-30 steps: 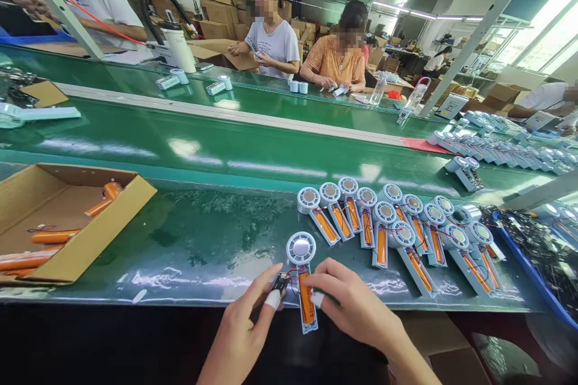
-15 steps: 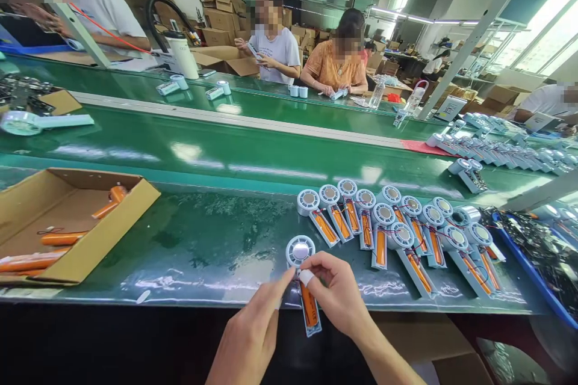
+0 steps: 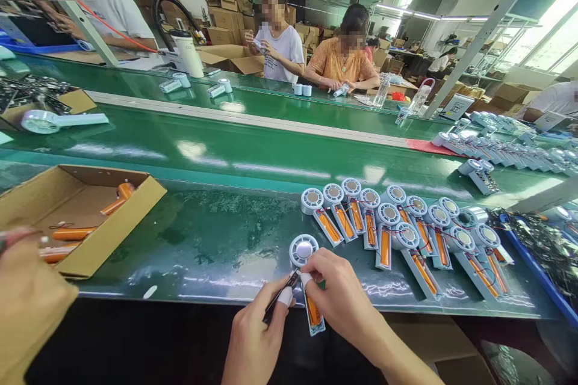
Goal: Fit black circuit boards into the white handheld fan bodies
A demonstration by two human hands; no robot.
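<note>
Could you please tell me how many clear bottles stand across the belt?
2: one clear bottle beside the person in the orange top, a pink-handled bottle farther right. Others may be hidden.

At the near edge of the green workbench [image 3: 217, 234], the right hand [image 3: 338, 296] grips the handle of an open fan [image 3: 303, 250] whose orange battery [image 3: 313, 315] shows below the fingers. The left hand [image 3: 258, 337], one fingertip taped white, pinches a thin dark tool [image 3: 283, 296] with its tip at the fan's neck. More open fans [image 3: 383, 216] lie in a row toward the right edge, beside a blue tray [image 3: 542, 281]. A cardboard box [image 3: 112, 230] of batteries sits at the left edge, with another person's blurred hand [image 3: 31, 304] near it.
</note>
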